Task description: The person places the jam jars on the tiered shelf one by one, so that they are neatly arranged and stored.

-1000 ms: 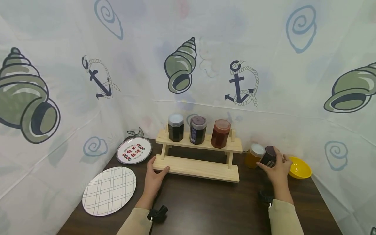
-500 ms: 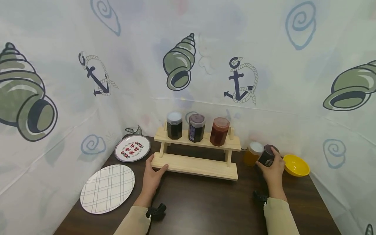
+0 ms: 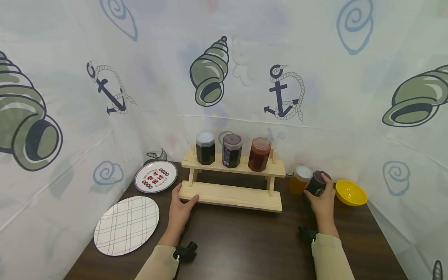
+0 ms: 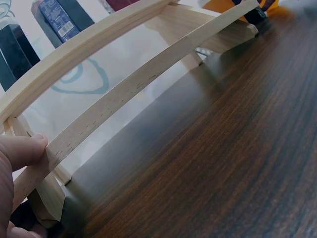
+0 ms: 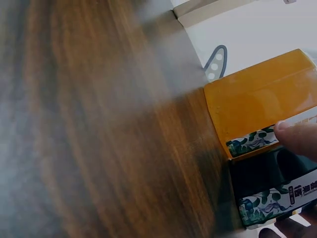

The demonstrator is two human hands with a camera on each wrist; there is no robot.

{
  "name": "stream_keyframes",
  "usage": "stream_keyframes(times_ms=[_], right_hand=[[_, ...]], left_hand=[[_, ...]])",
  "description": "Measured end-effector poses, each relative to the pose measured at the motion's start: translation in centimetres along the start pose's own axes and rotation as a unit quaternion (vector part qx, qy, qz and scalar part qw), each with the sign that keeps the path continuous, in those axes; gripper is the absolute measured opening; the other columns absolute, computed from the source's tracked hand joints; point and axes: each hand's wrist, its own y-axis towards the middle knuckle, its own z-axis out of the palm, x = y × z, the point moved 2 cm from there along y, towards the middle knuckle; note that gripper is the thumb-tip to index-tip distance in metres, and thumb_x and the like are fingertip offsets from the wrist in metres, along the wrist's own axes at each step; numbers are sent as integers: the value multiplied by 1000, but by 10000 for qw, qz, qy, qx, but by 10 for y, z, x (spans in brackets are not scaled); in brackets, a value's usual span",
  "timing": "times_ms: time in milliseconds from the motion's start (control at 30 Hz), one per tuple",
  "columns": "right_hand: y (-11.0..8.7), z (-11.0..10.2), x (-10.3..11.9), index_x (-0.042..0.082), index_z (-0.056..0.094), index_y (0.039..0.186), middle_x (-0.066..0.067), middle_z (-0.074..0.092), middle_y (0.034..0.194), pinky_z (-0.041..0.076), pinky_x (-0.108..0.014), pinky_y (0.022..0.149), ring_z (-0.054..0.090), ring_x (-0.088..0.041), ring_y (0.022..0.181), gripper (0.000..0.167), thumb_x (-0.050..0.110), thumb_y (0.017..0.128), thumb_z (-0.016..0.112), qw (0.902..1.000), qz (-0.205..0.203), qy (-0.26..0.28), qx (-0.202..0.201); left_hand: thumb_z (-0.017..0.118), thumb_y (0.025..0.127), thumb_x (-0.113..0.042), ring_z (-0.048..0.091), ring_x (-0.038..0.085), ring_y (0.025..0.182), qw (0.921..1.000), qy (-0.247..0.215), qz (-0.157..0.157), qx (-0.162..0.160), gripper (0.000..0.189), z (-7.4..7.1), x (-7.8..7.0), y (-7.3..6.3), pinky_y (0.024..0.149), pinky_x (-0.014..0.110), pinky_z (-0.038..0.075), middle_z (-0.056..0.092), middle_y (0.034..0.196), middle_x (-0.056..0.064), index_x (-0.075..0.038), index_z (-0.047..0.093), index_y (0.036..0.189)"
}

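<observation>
My left hand point(image 3: 179, 214) grips the left end of a two-tier wooden rack point(image 3: 229, 194). In the left wrist view its thumb point(image 4: 27, 151) presses the front edge of the lower board. At the rack's right side, my right hand point(image 3: 322, 204) holds a dark octagonal jar point(image 3: 315, 186) between thumb and fingers. An amber jar with a pale lid point(image 3: 298, 184) stands right beside it. In the right wrist view, the dark jar point(image 5: 257, 171) and amber jar point(image 5: 262, 99) sit side by side, and the thumb overlaps the amber jar's label.
Three jars line the upper tier: a black one point(image 3: 205, 153), a dark labelled one point(image 3: 231, 154) and a red one point(image 3: 259, 157). A yellow bowl point(image 3: 351, 193) is at the right. Two plates, one round point(image 3: 143, 182) and one checked point(image 3: 126, 225), lie at the left.
My right hand has shifted slightly left, away from the yellow bowl, while keeping hold of the dark jar. The left hand stays on the rack. The head view has tilted slightly.
</observation>
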Motion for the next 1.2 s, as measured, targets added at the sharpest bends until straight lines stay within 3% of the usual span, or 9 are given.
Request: stream_keyframes(times_ms=[267,700,1200], right_hand=[[-6,2,-1,36,18,171,-32,20,170,28,-75,126,30,-57,156,103,4,97,81,9999,-92,25,-41],[-19,4,-4,39,23,169,-35,32,164,34,-78,120,39,-58,151,100,6,96,83,9991,-285,-17,-327],[-27,-4,-8,40,21,169,-36,30,163,32,-79,121,37,-61,152,98,6,99,80,9988,-323,-224,-298]], left_hand=[[85,98,-29,27,37,166,10000,85,18,34,95,-2,0,0,134,60,20,32,177,18,-14,26,171],[84,98,-30,27,36,166,10000,47,7,49,96,-3,-1,2,134,60,20,32,177,18,-14,25,172],[86,96,-30,30,37,165,10000,27,-3,14,96,-2,-1,-1,133,60,22,34,176,19,-15,28,171]])
